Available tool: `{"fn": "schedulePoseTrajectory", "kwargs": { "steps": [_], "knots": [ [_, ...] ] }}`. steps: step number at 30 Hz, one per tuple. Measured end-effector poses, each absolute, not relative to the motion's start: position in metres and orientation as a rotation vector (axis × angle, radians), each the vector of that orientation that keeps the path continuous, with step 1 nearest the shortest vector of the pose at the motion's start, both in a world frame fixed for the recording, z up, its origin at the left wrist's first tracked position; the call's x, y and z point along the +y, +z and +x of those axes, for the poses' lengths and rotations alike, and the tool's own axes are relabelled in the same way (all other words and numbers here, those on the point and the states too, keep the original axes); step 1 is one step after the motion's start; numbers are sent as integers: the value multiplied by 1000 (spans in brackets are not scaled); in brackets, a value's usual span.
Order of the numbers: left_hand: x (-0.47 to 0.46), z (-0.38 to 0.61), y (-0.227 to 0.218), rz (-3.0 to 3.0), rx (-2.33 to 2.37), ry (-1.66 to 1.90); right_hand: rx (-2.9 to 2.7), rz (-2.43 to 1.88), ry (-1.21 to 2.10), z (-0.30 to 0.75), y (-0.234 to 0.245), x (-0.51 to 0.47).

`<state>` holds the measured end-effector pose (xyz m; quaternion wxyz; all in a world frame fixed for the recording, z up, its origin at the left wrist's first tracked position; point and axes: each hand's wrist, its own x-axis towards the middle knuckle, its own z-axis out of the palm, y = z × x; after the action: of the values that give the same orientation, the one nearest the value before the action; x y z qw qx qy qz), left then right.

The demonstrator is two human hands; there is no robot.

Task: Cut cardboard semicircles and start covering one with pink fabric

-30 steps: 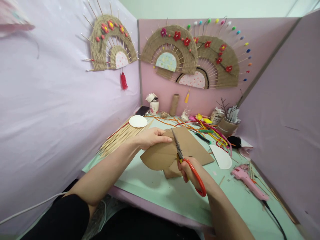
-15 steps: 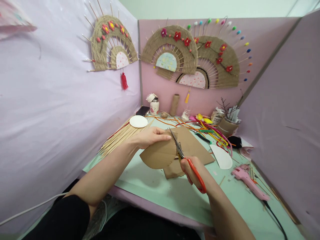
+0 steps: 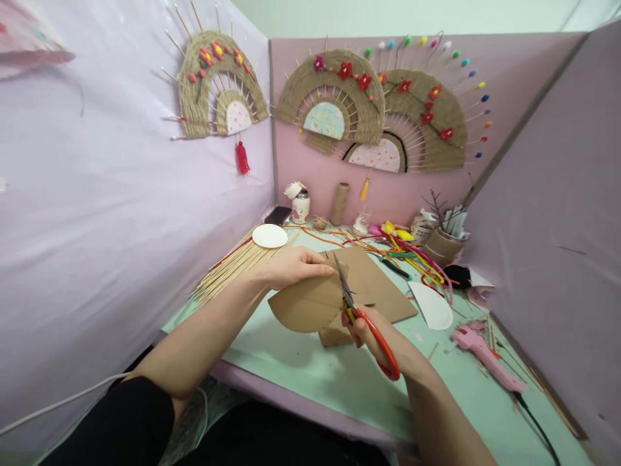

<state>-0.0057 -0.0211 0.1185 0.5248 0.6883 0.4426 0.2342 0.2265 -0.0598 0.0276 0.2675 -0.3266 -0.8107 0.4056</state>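
My left hand (image 3: pixel 303 266) grips a curved piece of brown cardboard (image 3: pixel 305 304) by its upper edge, thumb on top. In my right hand (image 3: pixel 363 327) is a pair of scissors (image 3: pixel 383 343) with red handles, the blades pointing away and parted at the cardboard's right side. How far the lower blade reaches under the cardboard I cannot tell. Beneath both hands lies a larger flat sheet of cardboard (image 3: pixel 383 285), with a smaller cardboard scrap (image 3: pixel 334 334) nearer me.
Thin wooden sticks (image 3: pixel 228 272) and a white paper disc (image 3: pixel 270 236) lie left. To the right are a white half-round (image 3: pixel 431 305), black-handled pliers (image 3: pixel 395 267), pipe cleaners (image 3: pixel 427 259) and a pink glue gun (image 3: pixel 485 356) with its cord. A pot with twigs (image 3: pixel 442 246) stands behind.
The scissor blades have spread apart and turned slightly, and the fingers of my right hand have shifted on the handles. The curved cardboard has tilted a little.
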Motion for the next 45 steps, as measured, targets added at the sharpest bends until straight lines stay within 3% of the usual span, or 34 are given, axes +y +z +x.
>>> {"fn": "schedulePoseTrajectory", "kwargs": {
  "steps": [20,30,37,45],
  "knots": [
    [-20,-5,118,1464,963,568,-2052,-1332,1072,220,42,-73],
    [-21,-3,116,1468,1015,773,-1953,-1326,1164,216,43,-71],
    [-24,-7,128,1891,1182,632,-2073,-974,1145,223,29,-63],
    [-27,-5,133,2011,1172,555,-2122,-978,1090,222,33,-67]
  ]
}}
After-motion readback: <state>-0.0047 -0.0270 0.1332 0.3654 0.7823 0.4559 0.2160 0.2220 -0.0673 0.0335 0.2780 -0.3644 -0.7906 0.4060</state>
